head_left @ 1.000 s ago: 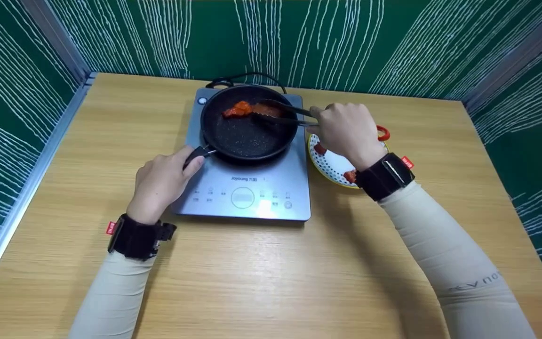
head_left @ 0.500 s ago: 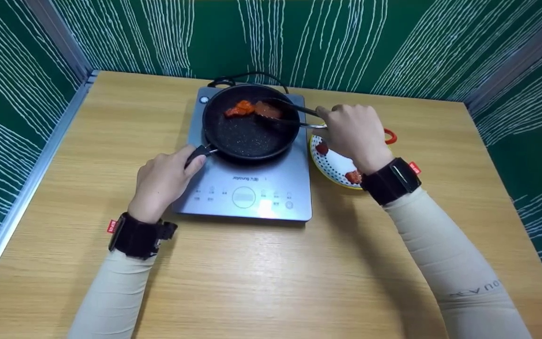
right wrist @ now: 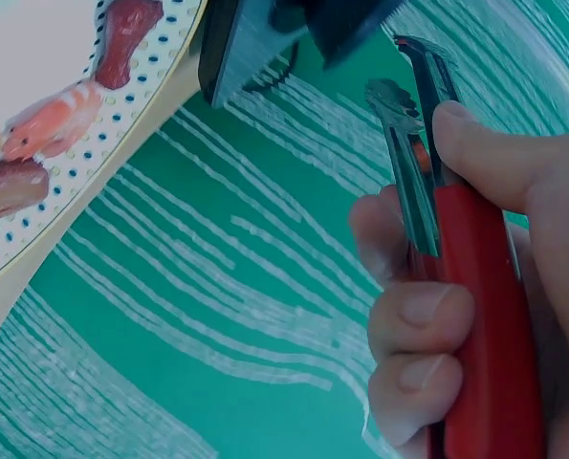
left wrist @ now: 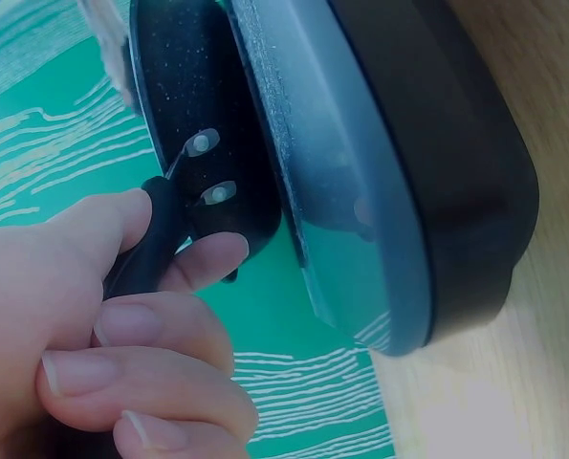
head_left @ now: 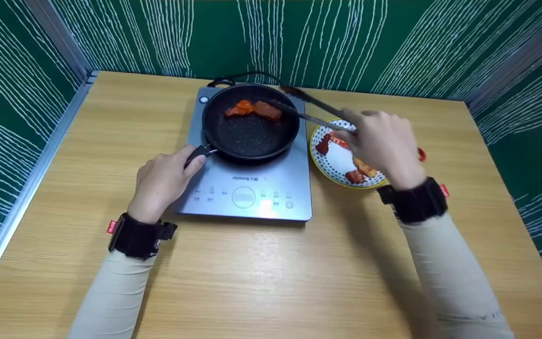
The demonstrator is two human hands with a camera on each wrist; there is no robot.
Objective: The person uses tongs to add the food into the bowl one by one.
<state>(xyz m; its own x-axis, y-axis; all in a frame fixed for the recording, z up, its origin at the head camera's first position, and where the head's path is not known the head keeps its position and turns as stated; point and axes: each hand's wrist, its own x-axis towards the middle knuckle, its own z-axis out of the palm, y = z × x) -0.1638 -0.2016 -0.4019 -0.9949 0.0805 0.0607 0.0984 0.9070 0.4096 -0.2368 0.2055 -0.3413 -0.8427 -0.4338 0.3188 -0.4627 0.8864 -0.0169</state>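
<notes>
My left hand (head_left: 160, 183) grips the black handle (left wrist: 141, 249) of a dark frying pan (head_left: 247, 141). In the pan lie an orange-red piece of food (head_left: 239, 108) and a brown slab of meat (head_left: 267, 111), side by side. Red-handled tongs (right wrist: 485, 325) are held in my right hand (head_left: 384, 141), its fingers curled round the grips. Their two arms stand spread apart over the pan's right side, with nothing between the tips. Below my right hand is a dotted plate (head_left: 320, 164), partly hidden by it.
The pan sits on a silver induction cooker (head_left: 214, 186), its black cord behind. On the plate are a dark red drumstick-shaped piece (right wrist: 126, 43), a shrimp (right wrist: 59, 120) and other food pieces. Green walls with white streaks (head_left: 233, 47) border the wooden table (head_left: 243, 273).
The tongs have opened and let go of the brown slab, which stays in the pan. My right hand has drawn back to the right, uncovering more of the plate. My left hand holds still.
</notes>
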